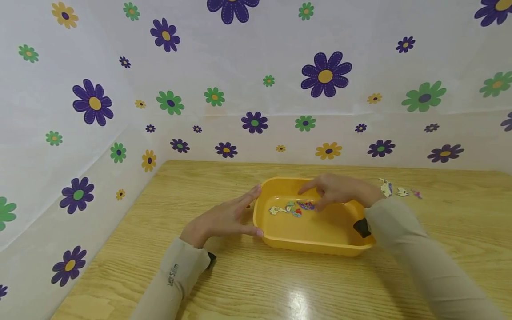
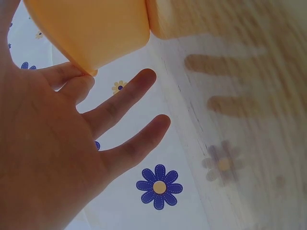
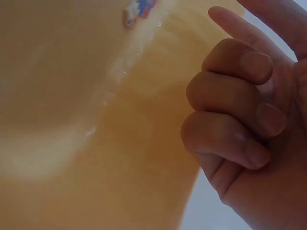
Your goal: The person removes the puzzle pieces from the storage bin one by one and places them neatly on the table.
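Four or so small, flat, multicoloured cut-out pieces (image 1: 289, 207) lie in the far left part of a yellow, rectangular plastic tray (image 1: 316, 226), loosely grouped on its floor. About three more flat, pale-and-purple pieces (image 1: 386, 188) lie outside it, on the far right of the wood-grained worktop (image 1: 240, 284). Judging by that split, the work looks part-way along: one group is inside, the other outside. Whether pieces are going in or coming out cannot be told.

The hands are apart. The left hand (image 1: 226, 218) rests against the tray's left end, fingers spread and fairly straight. The right hand (image 1: 340, 189) is over the tray, index finger and thumb parted beside the red-and-blue piece, its other fingers curled, with nothing visibly held.

Dark lettering on the beige left sleeve (image 1: 168, 262) seems to read "Let's Slim", though the last word is uncertain. Any print on the pieces is too small to read. No brand shows on the tray. Behind stands a white sheet (image 1: 240, 58) printed with purple, green and yellow flowers.
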The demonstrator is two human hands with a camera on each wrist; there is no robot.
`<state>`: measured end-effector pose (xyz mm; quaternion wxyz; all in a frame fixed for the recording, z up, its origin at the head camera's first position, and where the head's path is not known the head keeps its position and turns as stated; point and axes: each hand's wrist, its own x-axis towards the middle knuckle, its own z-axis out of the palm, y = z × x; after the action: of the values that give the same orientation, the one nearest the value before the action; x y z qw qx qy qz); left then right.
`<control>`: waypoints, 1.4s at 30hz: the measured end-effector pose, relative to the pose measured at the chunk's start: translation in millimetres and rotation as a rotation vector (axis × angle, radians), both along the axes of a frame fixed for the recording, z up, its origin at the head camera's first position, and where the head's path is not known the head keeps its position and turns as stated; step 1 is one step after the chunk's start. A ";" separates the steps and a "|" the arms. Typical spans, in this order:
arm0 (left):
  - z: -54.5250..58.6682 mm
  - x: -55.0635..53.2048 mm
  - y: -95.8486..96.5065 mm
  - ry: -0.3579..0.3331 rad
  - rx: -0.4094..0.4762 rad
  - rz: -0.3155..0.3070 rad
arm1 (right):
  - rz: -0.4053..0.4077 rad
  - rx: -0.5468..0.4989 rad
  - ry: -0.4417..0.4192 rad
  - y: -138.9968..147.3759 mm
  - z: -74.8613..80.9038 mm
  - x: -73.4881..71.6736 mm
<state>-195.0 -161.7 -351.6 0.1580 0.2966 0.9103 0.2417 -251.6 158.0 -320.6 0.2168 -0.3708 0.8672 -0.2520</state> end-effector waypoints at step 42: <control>-3.0 -2.0 -1.8 0.014 0.009 -0.015 | -0.047 0.232 0.320 -1.2 -27.4 2.5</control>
<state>-197.0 -163.5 -354.6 0.1520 0.3056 0.9082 0.2423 -249.1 156.7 -348.0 0.1114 -0.3584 0.9222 -0.0929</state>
